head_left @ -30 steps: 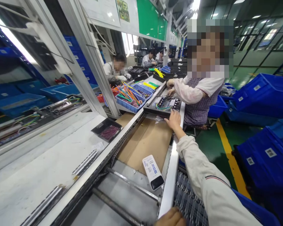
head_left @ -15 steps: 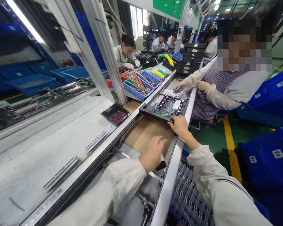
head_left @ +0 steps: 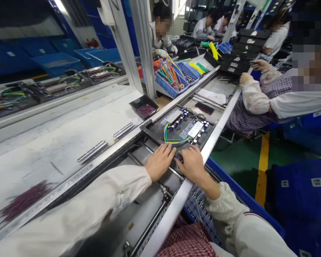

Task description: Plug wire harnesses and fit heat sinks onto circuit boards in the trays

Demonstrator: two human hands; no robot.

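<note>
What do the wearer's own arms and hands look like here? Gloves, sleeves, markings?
No gloves, rings or watch show on the left hand or the right hand; both are bare. Long off-white sleeves with gathered elastic cuffs cover both arms: left sleeve, right sleeve. The right sleeve carries a thin dark-and-red stripe across it. No cables or tags visible.

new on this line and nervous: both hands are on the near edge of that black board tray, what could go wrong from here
The left hand and right hand rest on the near rim of the black tray beside loose yellow-green wires; a slipping finger could snag them.
The tray spans open rollers between rails; uneven pressure might skew it.
A dark phone lies just beyond the tray; a push forward could hit it.
</note>
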